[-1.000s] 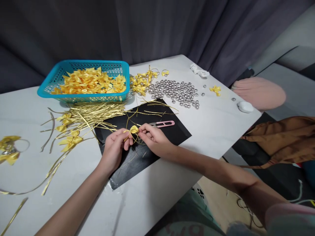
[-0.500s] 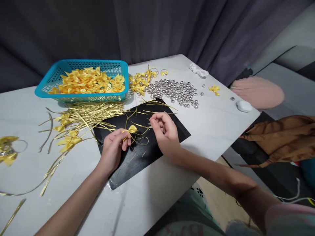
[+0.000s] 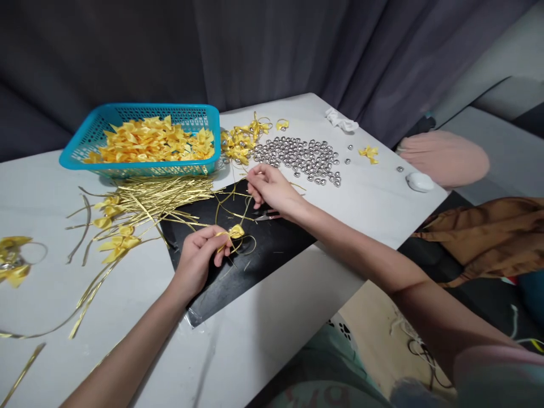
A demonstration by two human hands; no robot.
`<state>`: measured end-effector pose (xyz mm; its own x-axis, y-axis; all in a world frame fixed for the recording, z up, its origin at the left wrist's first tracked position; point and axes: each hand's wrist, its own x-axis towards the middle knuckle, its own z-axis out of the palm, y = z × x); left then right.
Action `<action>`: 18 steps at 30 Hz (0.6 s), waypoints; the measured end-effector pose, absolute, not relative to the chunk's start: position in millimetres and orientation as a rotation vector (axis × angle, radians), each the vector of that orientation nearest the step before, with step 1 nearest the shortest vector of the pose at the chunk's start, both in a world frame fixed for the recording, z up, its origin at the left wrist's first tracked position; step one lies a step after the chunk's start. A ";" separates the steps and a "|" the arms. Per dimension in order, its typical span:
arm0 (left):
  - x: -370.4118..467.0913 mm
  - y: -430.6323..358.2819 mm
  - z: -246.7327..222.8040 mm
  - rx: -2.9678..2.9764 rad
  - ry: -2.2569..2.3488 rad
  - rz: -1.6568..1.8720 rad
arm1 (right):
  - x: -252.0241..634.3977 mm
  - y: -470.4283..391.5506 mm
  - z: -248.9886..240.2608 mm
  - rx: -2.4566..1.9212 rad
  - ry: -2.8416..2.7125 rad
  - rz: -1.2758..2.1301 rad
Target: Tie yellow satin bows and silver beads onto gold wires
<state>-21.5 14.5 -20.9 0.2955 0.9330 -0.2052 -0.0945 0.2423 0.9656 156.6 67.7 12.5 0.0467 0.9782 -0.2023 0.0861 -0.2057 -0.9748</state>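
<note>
My left hand pinches a yellow ribbon bow over the black mat. A thin gold cord runs up from the bow toward my right hand, whose fingertips are closed near the mat's far edge; the cord's end there is too fine to make out fully. Small scissors lie on the mat below my right hand. Loose gold strands curl around the bow. A bundle of gold ties lies left of the mat.
A blue basket of yellow bows stands at the back left. Silver heart beads and finished-looking bows lie behind the mat. Crumpled tissue and a white mouse-like object are at the right edge.
My right hand has moved up and left, away from me, uncovering the scissors. The bow in my left hand has shifted slightly right and lower.
</note>
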 end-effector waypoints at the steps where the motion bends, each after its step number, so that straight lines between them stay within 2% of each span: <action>1: -22.0 14.3 -21.8 1.085 1.006 0.883 | 152.2 72.9 14.8 -1.448 -1.167 1.313; 6: -22.6 14.8 -25.4 1.119 1.009 0.871 | 138.1 72.4 47.9 -1.207 -1.313 1.284; 11: -21.7 15.5 -25.4 1.113 1.014 0.907 | 142.0 29.6 82.8 -1.017 -1.292 1.356; 16: -20.2 15.1 -23.0 1.101 1.011 0.948 | 142.8 -9.7 66.7 -1.090 -1.132 1.726; 18: -19.6 15.0 -22.4 1.097 1.011 0.954 | 143.6 -15.4 55.1 -1.123 -1.092 1.764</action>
<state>-19.6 15.0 -22.4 0.2610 0.9521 -0.1595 -0.1044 0.1921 0.9758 143.6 -15.4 55.1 -0.3222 0.9037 -0.2820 -0.1505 -0.3430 -0.9272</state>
